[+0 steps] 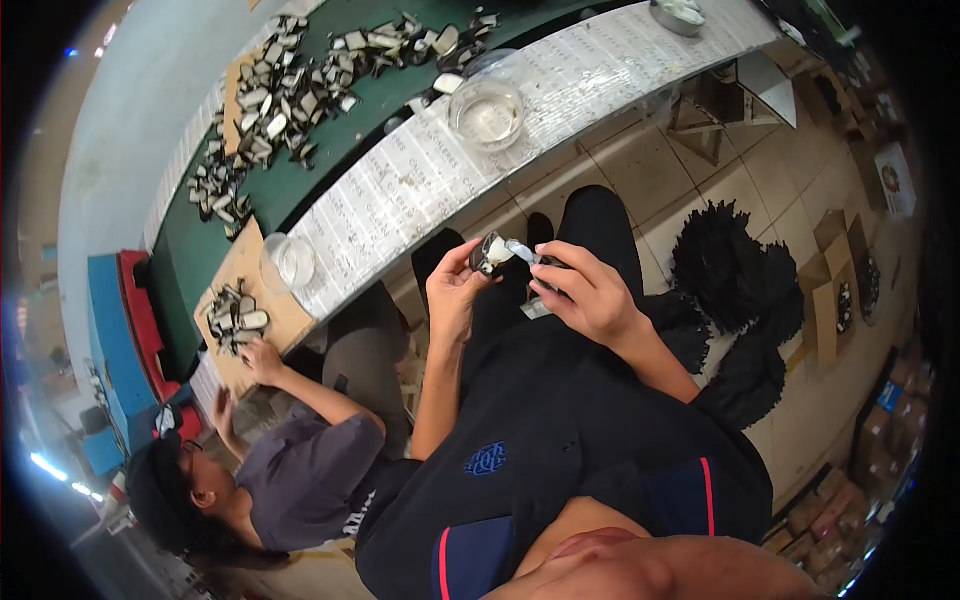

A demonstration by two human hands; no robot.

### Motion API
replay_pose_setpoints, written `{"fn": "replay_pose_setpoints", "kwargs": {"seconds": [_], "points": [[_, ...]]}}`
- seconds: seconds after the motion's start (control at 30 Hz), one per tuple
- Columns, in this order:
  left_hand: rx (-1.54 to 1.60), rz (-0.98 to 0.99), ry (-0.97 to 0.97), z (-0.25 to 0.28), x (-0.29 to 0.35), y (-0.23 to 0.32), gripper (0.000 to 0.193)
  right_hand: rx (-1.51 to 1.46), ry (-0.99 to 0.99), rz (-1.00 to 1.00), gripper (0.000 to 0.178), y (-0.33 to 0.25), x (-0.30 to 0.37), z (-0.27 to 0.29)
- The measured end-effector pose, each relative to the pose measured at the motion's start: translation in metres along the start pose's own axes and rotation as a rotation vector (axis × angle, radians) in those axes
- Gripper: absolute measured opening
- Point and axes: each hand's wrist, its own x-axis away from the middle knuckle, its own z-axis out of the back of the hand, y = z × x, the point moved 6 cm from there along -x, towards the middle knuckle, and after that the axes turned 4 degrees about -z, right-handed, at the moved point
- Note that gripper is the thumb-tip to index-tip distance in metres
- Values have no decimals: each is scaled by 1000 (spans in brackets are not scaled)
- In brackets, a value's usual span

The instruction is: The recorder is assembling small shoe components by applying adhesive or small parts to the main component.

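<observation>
My left hand [455, 292] is closed on a small black-and-white part [488, 256], held above my lap between thumb and fingers. It resembles the loose pieces on the table, but its exact kind is too small to make out. Close beside it on the right, my right hand [592, 296] pinches a small pale bluish-white piece [519, 250], perhaps cloth, against the part or very near it. The right fingers partly hide this piece. Both hands are in front of the table edge, over my dark trousers.
Many similar black-and-white parts [270, 122] lie heaped on the green conveyor-like surface [345, 140]. A clear round tub [487, 114] and another clear tub [290, 262] stand along the table edge. Left, a co-worker's hand [262, 362] touches parts on cardboard. Black frilled material [735, 290] lies at right.
</observation>
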Motion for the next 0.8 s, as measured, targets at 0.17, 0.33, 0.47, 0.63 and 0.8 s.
{"fn": "replay_pose_setpoints", "kwargs": {"seconds": [0.17, 0.33, 0.47, 0.63, 0.8], "points": [[99, 18, 8, -6, 10, -2, 44, 0, -71, 30, 34, -6, 8, -13], [169, 27, -27, -9, 18, -6, 43, 27, -81, 33, 35, -9, 10, -16], [304, 93, -58, -15, 21, -3, 43, -32, -14, -56, 29, -10, 8, -6], [335, 154, -65, -20, 23, -1, 40, -100, -13, -253, 19, -1, -2, 9], [284, 141, -57, -25, 23, 3, 38, 4, -202, -313, 8, 5, -3, -11]]}}
